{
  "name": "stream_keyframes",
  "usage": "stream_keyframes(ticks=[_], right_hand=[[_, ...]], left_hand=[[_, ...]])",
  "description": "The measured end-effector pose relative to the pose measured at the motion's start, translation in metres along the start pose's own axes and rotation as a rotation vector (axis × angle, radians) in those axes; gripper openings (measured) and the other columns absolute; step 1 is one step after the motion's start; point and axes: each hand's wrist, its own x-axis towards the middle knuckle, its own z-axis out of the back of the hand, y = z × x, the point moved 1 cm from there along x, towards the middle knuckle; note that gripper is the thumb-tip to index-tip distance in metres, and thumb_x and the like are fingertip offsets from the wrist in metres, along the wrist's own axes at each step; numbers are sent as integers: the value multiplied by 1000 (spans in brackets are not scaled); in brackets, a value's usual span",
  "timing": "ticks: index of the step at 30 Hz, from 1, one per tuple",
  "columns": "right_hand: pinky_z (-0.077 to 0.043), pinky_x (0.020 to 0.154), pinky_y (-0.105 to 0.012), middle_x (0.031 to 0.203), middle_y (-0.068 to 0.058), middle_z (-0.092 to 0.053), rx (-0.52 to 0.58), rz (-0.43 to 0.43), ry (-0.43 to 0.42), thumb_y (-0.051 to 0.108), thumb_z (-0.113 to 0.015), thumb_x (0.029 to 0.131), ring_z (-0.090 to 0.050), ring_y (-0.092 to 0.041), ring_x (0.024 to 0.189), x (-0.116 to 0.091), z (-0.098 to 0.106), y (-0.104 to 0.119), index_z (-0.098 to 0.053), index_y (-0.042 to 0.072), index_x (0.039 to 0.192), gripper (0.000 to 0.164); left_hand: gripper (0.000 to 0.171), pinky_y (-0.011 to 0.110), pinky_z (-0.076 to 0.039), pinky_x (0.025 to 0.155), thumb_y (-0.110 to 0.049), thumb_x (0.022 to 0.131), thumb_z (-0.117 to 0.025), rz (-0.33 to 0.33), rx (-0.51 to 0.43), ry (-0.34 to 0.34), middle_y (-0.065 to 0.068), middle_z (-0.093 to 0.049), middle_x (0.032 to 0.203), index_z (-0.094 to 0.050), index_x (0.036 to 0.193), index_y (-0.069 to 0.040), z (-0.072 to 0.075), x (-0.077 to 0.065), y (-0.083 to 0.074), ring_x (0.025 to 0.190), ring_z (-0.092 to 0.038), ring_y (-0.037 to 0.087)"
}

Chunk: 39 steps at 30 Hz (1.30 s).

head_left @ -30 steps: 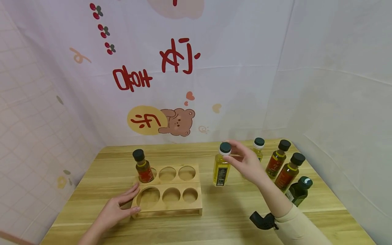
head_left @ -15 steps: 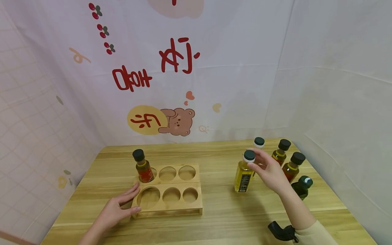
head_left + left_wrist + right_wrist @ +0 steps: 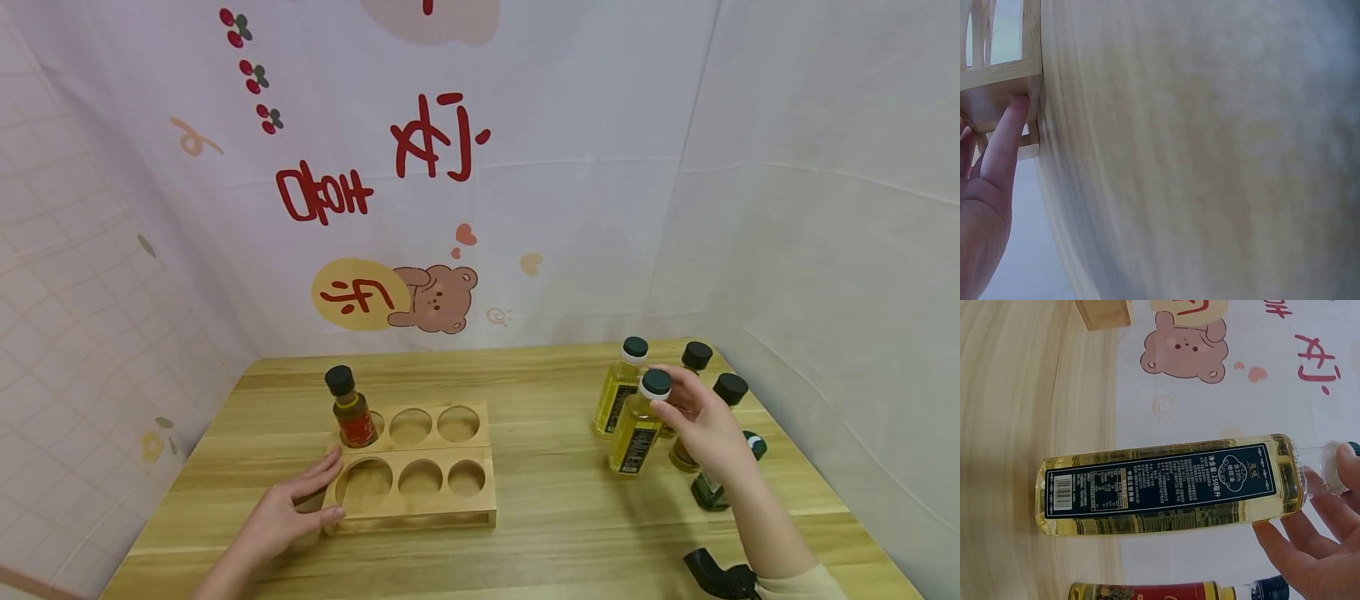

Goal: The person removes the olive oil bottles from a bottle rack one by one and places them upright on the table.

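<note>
My right hand pinches a bottle of yellow cooking oil at its white-collared neck, below the dark green cap. In the right wrist view this oil bottle shows a dark label with a barcode, and its base is close over the table. Against the left end of a wooden bottle rack rests my left hand, fingers extended and the thumb near the front corner. The left wrist view has the thumb touching the end board of the rack. A black-capped, red-labelled bottle stands in the rack's back-left hole.
A second yellow oil bottle stands just behind the held one. Further right are two black-capped bottles, one capped at the back, and a dark green bottle, partly hidden by my right hand and arm. Patterned white cloth hangs behind the table.
My right hand has carried the oil bottle rightward from beside the rack to the group of bottles. The left hand and the rack have stayed put.
</note>
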Motion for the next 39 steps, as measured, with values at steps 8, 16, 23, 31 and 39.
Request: stream_keyframes(ticks=[8,16,23,31,39], right_hand=[[-49,75,-16,118,-22,-65,-1,-3,0,5,-63,98,-59,5,96,-1,5,-5,-49,2,140,44],[-50,74,-18,119,-22,-65,1,-8,1,9,-63,98,-63,-4,97,-2,5,-8,-48,3,140,45],[-50,76,-18,122,-13,-66,27,15,14,5,-62,98,-61,0,99,-2,3,-9,-49,5,142,46],[-50,77,-17,124,-16,-64,50,37,31,3,-61,98,-59,5,100,-1,3,-12,-48,4,143,46],[-49,78,-17,124,-21,-63,46,27,37,4,-60,99,-58,5,102,-2,4,-13,-47,5,144,47]], left_hand=[[65,14,-36,95,-32,82,-82,6,17,2,1,-45,151,-59,139,-10,0,0,-2,133,-36,6],[65,12,-34,95,-33,81,-82,2,10,-3,1,-46,150,-60,138,-11,-1,1,-1,131,-35,-1],[64,10,-33,95,-30,81,-83,-34,-4,-11,4,-46,150,-60,137,-7,-1,1,4,129,-35,-6],[63,11,-35,95,-28,82,-82,-55,-6,-10,6,-46,150,-60,137,-6,-1,1,2,129,-35,-6],[63,10,-34,95,-28,81,-83,-60,-4,-18,5,-47,149,-61,137,-8,-1,1,0,129,-36,-6]])
